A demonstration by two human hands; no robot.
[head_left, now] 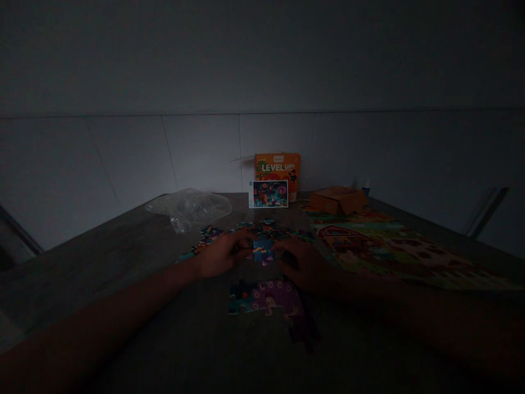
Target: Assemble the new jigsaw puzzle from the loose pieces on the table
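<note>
Between my two hands is a blue jigsaw puzzle piece [262, 250] with an orange squiggle on it. My left hand [221, 253] pinches its left edge, thumb and fingers closed. From the other side my right hand [305, 264] has its fingers closed at the piece's right edge. Just below, nearer to me, lies a joined section of jigsaw [276, 295] in purple and teal, its right end deep in shadow. Loose puzzle pieces [268, 225] are spread behind my hands, partly hidden by them. The dim light blurs the fingertips.
A picture card [270, 195] leans on an orange "LEVEL UP!" box [295, 169] by the wall. At the back left lies a clear plastic bag [197, 208]. On the right, a finished farm jigsaw [394, 251] lies below an orange open carton [338, 201].
</note>
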